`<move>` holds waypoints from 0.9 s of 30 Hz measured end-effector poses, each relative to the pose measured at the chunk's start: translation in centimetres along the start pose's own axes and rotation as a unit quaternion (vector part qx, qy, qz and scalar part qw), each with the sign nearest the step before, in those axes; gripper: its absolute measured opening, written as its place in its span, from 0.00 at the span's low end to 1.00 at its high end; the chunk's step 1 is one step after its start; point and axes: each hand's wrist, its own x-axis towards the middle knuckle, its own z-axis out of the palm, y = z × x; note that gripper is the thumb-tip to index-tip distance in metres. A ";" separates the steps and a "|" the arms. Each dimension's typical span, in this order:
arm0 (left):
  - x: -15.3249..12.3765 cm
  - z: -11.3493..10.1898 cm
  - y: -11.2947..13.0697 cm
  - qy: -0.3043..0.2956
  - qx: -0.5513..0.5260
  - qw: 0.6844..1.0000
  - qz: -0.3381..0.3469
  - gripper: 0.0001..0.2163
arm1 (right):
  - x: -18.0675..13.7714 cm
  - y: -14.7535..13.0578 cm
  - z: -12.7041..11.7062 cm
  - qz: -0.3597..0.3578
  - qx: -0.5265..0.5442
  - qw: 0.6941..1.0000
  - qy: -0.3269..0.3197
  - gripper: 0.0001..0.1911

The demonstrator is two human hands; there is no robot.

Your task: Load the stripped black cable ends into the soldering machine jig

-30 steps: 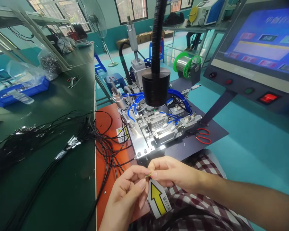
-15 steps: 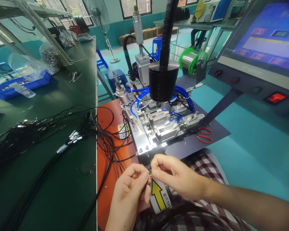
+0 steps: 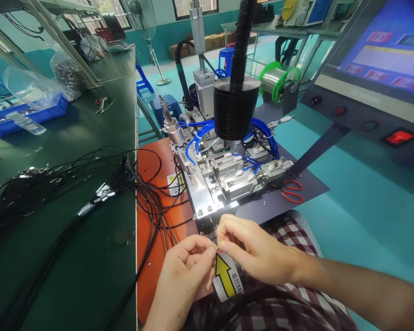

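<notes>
My left hand (image 3: 189, 269) is closed, thumb against forefinger, on the thin coloured wires (image 3: 217, 250) of a cable. Facing it, my right hand (image 3: 244, 243) pinches the same wires, one red and one yellowish, from the other side. The fingertips nearly meet and hide most of the wire ends. Both hands hover just in front of the metal fixture of a machine (image 3: 207, 207), above a label with a yellow arrow (image 3: 226, 278). Black cables (image 3: 155, 207) lie in loops to the left of my left hand.
A black fume nozzle (image 3: 236, 112) hangs over the fixture. Red-handled scissors (image 3: 292, 191) lie right of it. A control panel with a screen (image 3: 389, 64) stands at right, a solder wire spool (image 3: 279, 82) behind. Bundled cables (image 3: 65, 230) and a blue tray (image 3: 27, 119) rest on the green bench.
Both hands stay together at nearly the same spot, and the right fingers have shifted slightly upward on the wires. The camera view has shifted a little.
</notes>
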 end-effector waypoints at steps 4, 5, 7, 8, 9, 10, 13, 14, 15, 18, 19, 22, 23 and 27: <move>0.0 0.0 -0.3 0.019 0.005 1.000 0.005 0.14 | -0.3 0.5 0.9 0.055 0.080 0.995 0.030 0.06; 0.0 0.0 -0.5 0.019 0.006 1.000 0.006 0.14 | -0.4 0.6 1.1 0.066 0.096 0.993 0.036 0.05; 0.1 -0.1 -0.7 0.019 0.004 1.000 0.011 0.13 | -0.5 0.6 1.6 0.077 0.109 0.990 0.052 0.05; 0.1 -0.1 -0.8 0.017 0.000 1.000 0.014 0.13 | -0.6 0.5 1.8 0.083 0.110 0.989 0.061 0.05; 0.1 -0.1 -0.9 0.015 -0.006 1.000 0.017 0.13 | -0.7 0.4 2.0 0.090 0.112 0.987 0.070 0.06; 0.1 -0.1 -0.9 0.012 -0.013 1.000 0.016 0.13 | -0.7 0.3 2.3 0.100 0.116 0.985 0.079 0.07; 0.1 -0.1 -1.1 0.009 -0.029 0.999 0.011 0.11 | -1.2 0.2 3.4 0.125 0.131 0.978 0.108 0.08; 0.1 -0.1 -1.2 0.010 -0.029 0.999 0.010 0.11 | -1.4 0.3 3.8 0.125 0.128 0.977 0.120 0.08; 0.1 -0.2 -1.3 0.012 -0.025 1.000 0.009 0.10 | -1.6 0.5 4.1 0.121 0.121 0.977 0.130 0.08; 0.1 -0.3 -1.4 0.019 0.001 1.000 0.003 0.12 | -1.9 1.0 4.2 0.105 0.094 0.982 0.122 0.06; 0.2 -0.3 -1.4 0.022 0.010 1.000 0.003 0.12 | -1.9 1.1 4.0 0.104 0.087 0.984 0.113 0.05; 0.3 -0.1 -1.3 0.021 0.021 1.000 0.004 0.13 | -1.6 1.2 3.1 0.104 0.073 0.985 0.115 0.02; 0.3 -0.1 -1.3 0.019 0.021 1.000 0.004 0.14 | -1.4 1.2 2.9 0.098 0.068 0.984 0.130 0.02; 0.1 0.1 -1.0 0.014 0.002 1.000 0.024 0.14 | -1.1 0.8 2.8 0.030 0.015 0.983 0.183 0.03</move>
